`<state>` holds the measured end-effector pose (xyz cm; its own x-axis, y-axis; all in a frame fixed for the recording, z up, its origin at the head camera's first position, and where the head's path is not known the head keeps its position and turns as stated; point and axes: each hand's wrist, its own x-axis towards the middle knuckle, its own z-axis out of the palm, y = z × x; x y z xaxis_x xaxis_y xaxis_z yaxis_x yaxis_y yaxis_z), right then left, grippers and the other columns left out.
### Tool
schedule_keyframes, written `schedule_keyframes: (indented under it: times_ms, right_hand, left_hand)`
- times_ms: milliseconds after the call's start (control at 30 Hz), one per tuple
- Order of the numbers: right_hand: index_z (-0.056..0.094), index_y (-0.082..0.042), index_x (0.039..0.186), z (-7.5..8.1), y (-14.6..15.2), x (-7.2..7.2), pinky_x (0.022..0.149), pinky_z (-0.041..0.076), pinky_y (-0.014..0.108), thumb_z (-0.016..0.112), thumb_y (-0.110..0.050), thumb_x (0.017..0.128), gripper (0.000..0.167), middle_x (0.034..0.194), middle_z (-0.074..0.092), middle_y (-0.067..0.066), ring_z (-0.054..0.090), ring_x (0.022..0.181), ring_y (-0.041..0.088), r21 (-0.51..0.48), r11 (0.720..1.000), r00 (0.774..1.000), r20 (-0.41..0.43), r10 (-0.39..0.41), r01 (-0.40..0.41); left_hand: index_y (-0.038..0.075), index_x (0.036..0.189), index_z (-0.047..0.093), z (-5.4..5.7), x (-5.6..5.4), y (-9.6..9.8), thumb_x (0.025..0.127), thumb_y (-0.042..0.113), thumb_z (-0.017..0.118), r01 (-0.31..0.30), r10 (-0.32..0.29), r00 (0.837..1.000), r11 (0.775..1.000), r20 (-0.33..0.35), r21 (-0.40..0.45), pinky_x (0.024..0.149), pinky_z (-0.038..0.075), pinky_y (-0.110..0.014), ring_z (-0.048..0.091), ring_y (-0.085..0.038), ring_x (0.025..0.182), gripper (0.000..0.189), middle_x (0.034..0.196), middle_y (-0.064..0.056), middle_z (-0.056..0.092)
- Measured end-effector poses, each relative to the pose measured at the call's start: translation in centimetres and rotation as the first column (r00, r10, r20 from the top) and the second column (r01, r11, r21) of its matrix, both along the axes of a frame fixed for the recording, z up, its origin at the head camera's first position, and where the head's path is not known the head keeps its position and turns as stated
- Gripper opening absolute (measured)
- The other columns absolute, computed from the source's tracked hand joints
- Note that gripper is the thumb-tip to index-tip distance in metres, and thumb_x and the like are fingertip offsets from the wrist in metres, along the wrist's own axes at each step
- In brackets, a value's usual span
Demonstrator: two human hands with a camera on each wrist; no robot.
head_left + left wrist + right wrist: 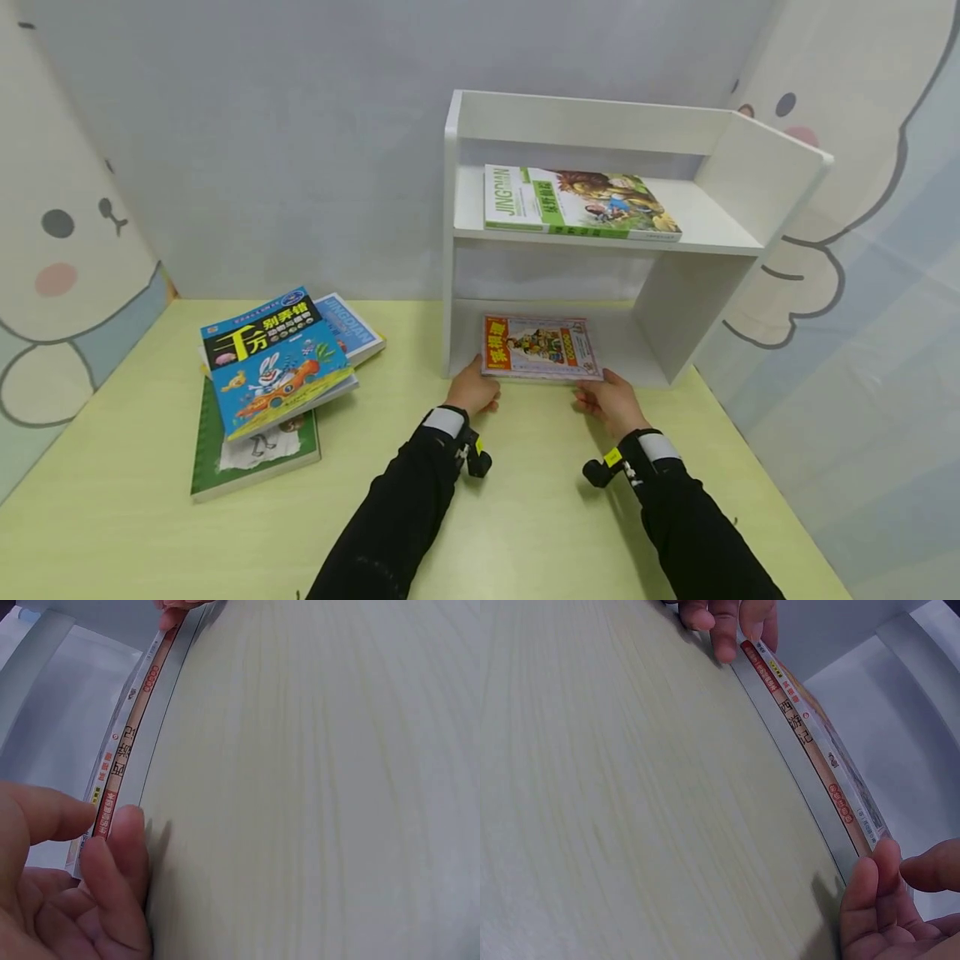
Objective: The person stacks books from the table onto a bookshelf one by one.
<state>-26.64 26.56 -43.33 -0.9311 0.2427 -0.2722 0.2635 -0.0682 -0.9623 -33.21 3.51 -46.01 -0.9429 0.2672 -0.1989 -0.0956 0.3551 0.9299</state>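
Two thin books lie stacked flat on the lower shelf (463, 333) of a white bookshelf, spines to the front. The upper book (540, 346) has a red and pink cover with a pale spine; the lower book (810, 750) shows an orange-brown spine with black characters. At the left front corner, my left hand (474, 390) pinches the books, thumb at the top and curled fingertips against the spines. My right hand (613, 402) holds the right front corner likewise, its thumb (934, 866) close above the fingertips (886, 859).
A green-and-white book (581, 204) lies on the upper shelf. To the left on the table (517, 517), a blue rabbit book (277, 358) lies across a green book (255, 467) and a light-blue book (348, 327). Padded walls (300, 150) stand behind and at the sides.
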Motion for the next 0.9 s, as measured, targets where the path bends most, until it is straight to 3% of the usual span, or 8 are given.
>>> schedule_keyframes:
  times_ms: [433, 667, 900]
  right_hand:
    - [0.029, 0.005, 0.147, 0.2, -0.1, -0.4, 0.068, 0.053, 0.021, 0.048, -0.005, 0.101, 0.051, 0.099, 0.056, 0.008, 0.057, 0.072, 0.008, -0.002, 1.000, 0.999, -0.019, 0.029, -0.029]
    - [0.031, 0.006, 0.145, -0.1, -0.3, -0.7, 0.069, 0.054, 0.021, 0.047, -0.004, 0.100, 0.049, 0.097, 0.057, 0.007, 0.059, 0.071, 0.008, -0.009, 1.000, 1.000, -0.025, 0.016, -0.016]
    - [0.030, 0.004, 0.146, -0.3, -0.2, -0.7, 0.070, 0.055, 0.022, 0.046, -0.005, 0.101, 0.049, 0.098, 0.055, 0.007, 0.059, 0.072, 0.008, -0.006, 1.000, 1.000, -0.016, 0.005, -0.006]
  left_hand:
    - [0.009, 0.156, 0.015, 0.5, -0.1, 0.0, 0.089, 0.004, 0.054, -0.004, 0.003, 1.000, 0.999, 0.029, 0.048, 0.046, 0.045, -0.022, 0.054, -0.011, 0.048, 0.077, 0.077, -0.008, 0.067]
    - [0.013, 0.147, 0.037, -0.2, -1.0, 0.1, 0.091, 0.004, 0.054, -0.003, 0.002, 1.000, 0.997, 0.016, 0.078, 0.046, 0.048, -0.025, 0.057, -0.014, 0.049, 0.060, 0.077, -0.010, 0.065]
    - [0.014, 0.157, 0.013, 0.1, -0.5, 0.2, 0.092, 0.005, 0.056, 0.001, -0.007, 0.997, 0.998, 0.081, 0.068, 0.045, 0.045, -0.023, 0.054, -0.012, 0.047, 0.078, 0.076, -0.008, 0.067]
